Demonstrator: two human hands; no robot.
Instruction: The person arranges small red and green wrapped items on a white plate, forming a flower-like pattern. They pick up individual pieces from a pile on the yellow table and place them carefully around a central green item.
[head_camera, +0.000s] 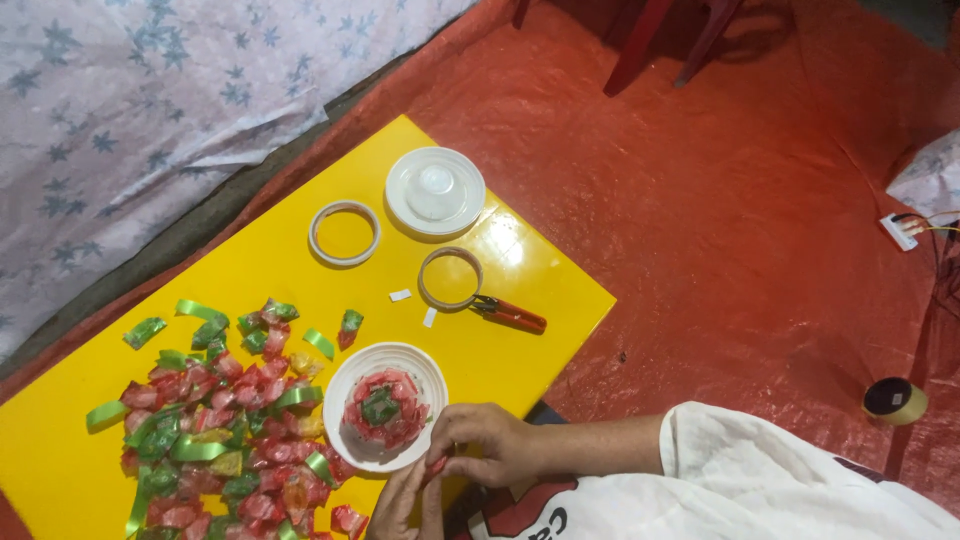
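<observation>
1. The right hand (490, 440) is pinching a small red folded piece (437, 464) at the bottom centre of the frame, its grip closed on it.
2. The left hand (405, 505) is meeting it from below, touching the same piece; whether its grip is closed I cannot tell, as the frame edge cuts it off.
3. Just left of the hands, a white round lid (385, 405) is sitting on the yellow counter (250, 270), holding a red and green rosette (382, 408).
4. The step in hand looks like shaping one piece; next, it seems, calls for seating it in the rosette without loosening the fold.
5. Loose red and green pieces (215, 440) are lying at the lower left.
</observation>
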